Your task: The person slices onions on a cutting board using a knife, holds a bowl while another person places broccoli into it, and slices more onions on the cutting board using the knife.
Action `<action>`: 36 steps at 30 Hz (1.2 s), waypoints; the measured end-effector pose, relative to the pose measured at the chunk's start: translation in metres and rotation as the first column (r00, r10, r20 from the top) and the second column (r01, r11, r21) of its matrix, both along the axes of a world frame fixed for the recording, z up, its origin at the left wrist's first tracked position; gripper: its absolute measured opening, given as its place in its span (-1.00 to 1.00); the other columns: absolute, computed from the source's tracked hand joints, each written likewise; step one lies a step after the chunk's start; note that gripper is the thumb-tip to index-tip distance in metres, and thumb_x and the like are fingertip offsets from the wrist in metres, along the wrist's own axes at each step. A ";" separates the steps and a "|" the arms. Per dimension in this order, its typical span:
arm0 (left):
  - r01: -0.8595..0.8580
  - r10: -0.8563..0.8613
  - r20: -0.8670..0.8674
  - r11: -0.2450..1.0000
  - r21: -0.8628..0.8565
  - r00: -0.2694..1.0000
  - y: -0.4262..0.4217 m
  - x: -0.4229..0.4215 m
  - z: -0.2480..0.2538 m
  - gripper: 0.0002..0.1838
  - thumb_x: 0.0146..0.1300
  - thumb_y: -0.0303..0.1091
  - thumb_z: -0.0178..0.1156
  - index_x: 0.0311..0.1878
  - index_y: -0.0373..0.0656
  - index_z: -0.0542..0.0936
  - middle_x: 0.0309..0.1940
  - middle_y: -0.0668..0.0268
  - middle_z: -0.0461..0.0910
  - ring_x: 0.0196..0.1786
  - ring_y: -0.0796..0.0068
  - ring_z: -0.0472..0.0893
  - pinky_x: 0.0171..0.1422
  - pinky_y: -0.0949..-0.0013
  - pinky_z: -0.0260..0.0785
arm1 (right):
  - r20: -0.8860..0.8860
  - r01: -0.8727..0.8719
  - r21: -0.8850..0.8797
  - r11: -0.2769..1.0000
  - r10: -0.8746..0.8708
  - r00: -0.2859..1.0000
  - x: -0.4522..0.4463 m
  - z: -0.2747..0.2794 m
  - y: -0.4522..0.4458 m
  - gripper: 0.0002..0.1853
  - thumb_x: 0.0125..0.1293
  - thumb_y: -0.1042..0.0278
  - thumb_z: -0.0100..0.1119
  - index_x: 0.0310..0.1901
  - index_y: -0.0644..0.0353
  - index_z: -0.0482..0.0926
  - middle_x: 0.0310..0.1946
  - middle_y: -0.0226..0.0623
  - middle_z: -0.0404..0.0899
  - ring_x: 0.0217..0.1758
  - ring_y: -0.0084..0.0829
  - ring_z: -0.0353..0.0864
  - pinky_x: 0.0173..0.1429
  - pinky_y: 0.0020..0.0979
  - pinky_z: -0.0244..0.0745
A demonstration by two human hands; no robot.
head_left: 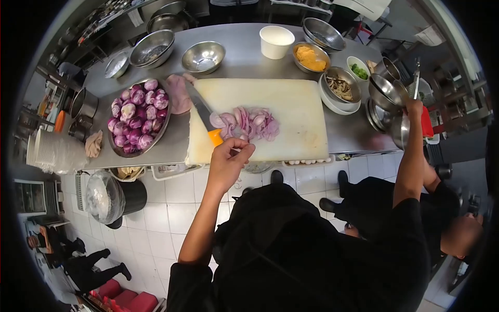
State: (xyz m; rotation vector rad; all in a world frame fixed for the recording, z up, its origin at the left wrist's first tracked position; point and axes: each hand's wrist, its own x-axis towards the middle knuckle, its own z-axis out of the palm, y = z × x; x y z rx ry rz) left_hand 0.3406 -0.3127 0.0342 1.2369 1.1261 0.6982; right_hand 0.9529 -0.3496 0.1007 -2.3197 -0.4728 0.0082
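Observation:
My left hand is over the near edge of a white cutting board, its fingers curled together. Whatever they may pinch is too small to make out. Just beyond it, a knife lies pointing away to the left; my hand covers the end of its orange handle. Sliced red onion is heaped beside the blade. Far to the right, my right hand reaches among stacked metal bowls, near an upright long metal utensil. Its fingers are too unclear to show a grip.
Peeled red onions fill a metal tray at left, with a pinkish cloth alongside. Behind the board stand metal bowls and a white tub. Orange shreds and sliced mushrooms fill bowls. Another person is at right.

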 end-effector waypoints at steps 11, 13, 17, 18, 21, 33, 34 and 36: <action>-0.086 0.085 0.050 0.996 0.014 0.995 -0.004 -0.026 0.000 -0.81 0.24 -0.31 0.29 -0.21 -0.24 0.62 -0.48 0.39 0.58 -0.46 0.66 0.52 -0.36 0.55 0.35 | 0.561 -0.064 -0.236 0.970 0.190 0.805 -0.007 0.005 0.047 -0.56 0.04 0.17 0.10 -0.15 0.37 0.61 -0.24 0.17 0.64 -0.05 0.13 0.62 0.07 -0.06 0.47; -0.144 0.141 0.114 0.989 0.024 0.983 -0.002 -0.044 -0.008 -0.82 0.26 -0.33 0.27 -0.19 -0.25 0.61 -0.43 0.38 0.59 -0.44 0.66 0.53 -0.34 0.54 0.37 | 0.548 -0.055 -0.222 0.974 0.171 0.819 -0.003 0.014 0.044 -0.57 0.03 0.18 0.10 -0.15 0.36 0.61 -0.28 0.13 0.65 -0.09 0.10 0.64 0.04 -0.08 0.48; -0.319 0.314 0.102 0.947 0.036 0.944 -0.002 -0.077 -0.014 -0.82 0.27 -0.33 0.26 -0.20 -0.26 0.60 -0.40 0.38 0.59 -0.41 0.64 0.53 -0.35 0.53 0.35 | 0.375 -0.114 -0.133 0.985 0.157 0.913 -0.059 0.053 0.025 -0.67 -0.01 0.23 0.09 -0.30 0.32 0.63 -0.46 -0.03 0.67 -0.31 -0.05 0.70 -0.08 -0.20 0.53; -0.313 0.308 0.107 0.949 0.035 0.945 -0.003 -0.086 -0.020 -0.82 0.27 -0.33 0.26 -0.20 -0.26 0.60 -0.40 0.38 0.59 -0.41 0.64 0.53 -0.35 0.53 0.35 | 0.362 -0.137 -0.118 0.983 0.171 0.916 -0.061 0.058 0.020 -0.70 -0.02 0.24 0.09 -0.35 0.31 0.63 -0.50 -0.06 0.66 -0.35 -0.09 0.70 -0.11 -0.23 0.54; -0.348 0.345 0.048 0.935 0.066 0.937 -0.011 -0.101 -0.034 -0.80 0.26 -0.31 0.27 -0.20 -0.26 0.60 -0.39 0.37 0.59 -0.42 0.62 0.52 -0.34 0.53 0.34 | 0.346 -0.112 -0.038 0.993 0.118 0.931 -0.066 0.062 0.010 -0.72 -0.03 0.24 0.10 -0.41 0.31 0.63 -0.48 -0.04 0.66 -0.33 -0.09 0.70 -0.09 -0.21 0.53; -0.436 0.435 0.050 0.900 0.005 0.899 -0.030 -0.113 -0.039 -0.80 0.26 -0.31 0.26 -0.22 -0.28 0.59 -0.44 0.37 0.56 -0.44 0.63 0.49 -0.35 0.54 0.32 | 0.336 0.264 -0.148 0.953 -0.203 0.920 0.006 -0.008 -0.035 -0.50 0.02 0.02 0.19 -0.20 0.35 0.66 -0.17 0.07 0.67 0.03 -0.02 0.64 0.10 -0.13 0.49; -0.442 0.441 0.037 0.897 0.004 0.897 -0.031 -0.113 -0.039 -0.80 0.26 -0.31 0.26 -0.22 -0.28 0.60 -0.44 0.37 0.56 -0.44 0.63 0.49 -0.35 0.54 0.32 | 0.335 0.268 -0.141 0.953 -0.208 0.919 -0.001 -0.014 -0.041 -0.50 0.02 0.02 0.19 -0.20 0.35 0.66 -0.17 0.07 0.67 0.03 -0.02 0.64 0.10 -0.13 0.49; -0.447 0.446 0.028 0.895 0.008 0.894 -0.031 -0.111 -0.040 -0.80 0.27 -0.31 0.26 -0.23 -0.27 0.60 -0.44 0.37 0.56 -0.45 0.63 0.49 -0.35 0.54 0.32 | 0.332 0.289 -0.298 0.910 -0.185 0.925 -0.032 -0.023 -0.049 -0.40 0.06 -0.14 0.23 -0.17 0.36 0.66 -0.16 0.12 0.65 0.05 0.01 0.62 0.12 -0.14 0.48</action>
